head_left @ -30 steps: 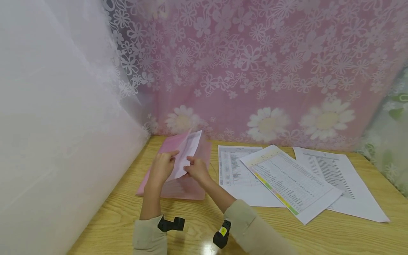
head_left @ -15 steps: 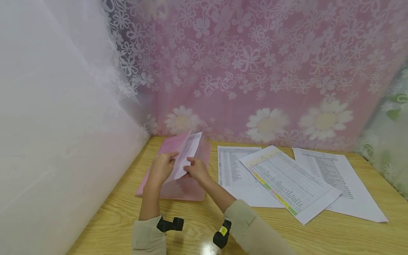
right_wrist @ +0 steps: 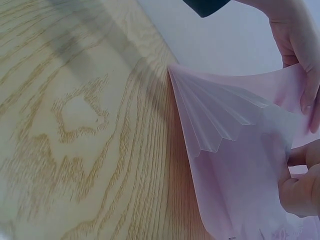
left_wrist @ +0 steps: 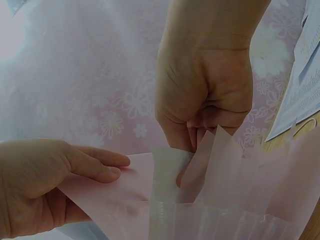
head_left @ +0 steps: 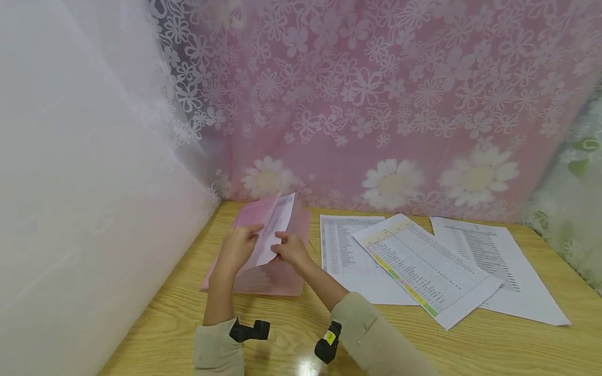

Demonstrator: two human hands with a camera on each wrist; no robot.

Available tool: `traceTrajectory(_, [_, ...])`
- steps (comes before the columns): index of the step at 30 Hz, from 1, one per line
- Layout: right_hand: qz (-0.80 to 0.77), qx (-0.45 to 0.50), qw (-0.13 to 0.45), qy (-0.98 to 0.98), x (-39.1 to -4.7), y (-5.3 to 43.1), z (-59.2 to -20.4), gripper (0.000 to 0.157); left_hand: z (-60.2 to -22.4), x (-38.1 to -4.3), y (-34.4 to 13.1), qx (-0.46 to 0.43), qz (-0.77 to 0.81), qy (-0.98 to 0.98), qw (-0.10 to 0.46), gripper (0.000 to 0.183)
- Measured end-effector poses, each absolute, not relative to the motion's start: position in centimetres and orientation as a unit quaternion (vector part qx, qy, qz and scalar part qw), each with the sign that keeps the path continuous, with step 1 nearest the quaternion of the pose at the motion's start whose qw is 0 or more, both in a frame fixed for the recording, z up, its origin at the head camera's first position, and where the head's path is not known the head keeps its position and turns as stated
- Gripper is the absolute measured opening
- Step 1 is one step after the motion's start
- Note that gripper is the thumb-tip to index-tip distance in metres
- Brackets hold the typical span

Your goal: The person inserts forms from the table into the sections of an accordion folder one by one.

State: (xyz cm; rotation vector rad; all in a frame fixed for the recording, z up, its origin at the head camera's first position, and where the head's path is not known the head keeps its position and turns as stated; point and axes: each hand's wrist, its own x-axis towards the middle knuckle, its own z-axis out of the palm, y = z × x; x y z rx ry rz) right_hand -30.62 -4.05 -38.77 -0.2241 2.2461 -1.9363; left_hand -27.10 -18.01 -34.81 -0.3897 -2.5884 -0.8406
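A pink expanding file folder (head_left: pixel 292 286) stands partly open on the table, its pleated clear side (right_wrist: pixel 210 112) fanned out in the right wrist view. My left hand (head_left: pixel 237 248) holds the folder's left cover (left_wrist: pixel 127 195) between thumb and fingers. A white printed sheet (head_left: pixel 267 245) leans up out of the folder beside that cover. My right hand (head_left: pixel 292 249) pinches the sheet's near right edge. In the left wrist view my right hand (left_wrist: pixel 207 95) reaches down into the folder's opening, and its fingertips are partly hidden by the pockets.
Several printed sheets lie to the right: one (head_left: pixel 371 290) nearest the folder, one with a coloured strip (head_left: pixel 428 266) overlapping it, and another (head_left: pixel 527 277) farther right. A whitish curtain (head_left: pixel 117 209) hangs along the left side, a pink flowered one (head_left: pixel 376 104) behind.
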Motion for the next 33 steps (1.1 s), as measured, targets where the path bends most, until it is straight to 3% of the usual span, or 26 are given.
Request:
traceTrajectory(7, [-0.665,-0.081,0.085,0.738,-30.6,-3.4,-38.7,0.045,-34.9,-27.2,-18.0,-0.131,-0.294,-0.928,0.19,0.029])
traceTrajectory(14, [-0.702,-0.104,0.098,0.698,-31.0,-0.8,-38.0,0.032,-34.8,-27.0,-18.2,-0.119,-0.304,-0.927,0.182,0.029])
traceTrajectory(25, [-0.649,-0.14,0.063,0.745,-31.4,7.8,-36.0,0.026,-34.6,-27.1,-18.2,-0.111,-0.307,-0.929,0.173,0.029])
traceTrajectory(33, [-0.612,-0.143,0.055,0.776,-31.4,15.2,-35.4,0.031,-34.5,-27.0,-18.2,-0.113,-0.308,-0.93,0.167,0.029])
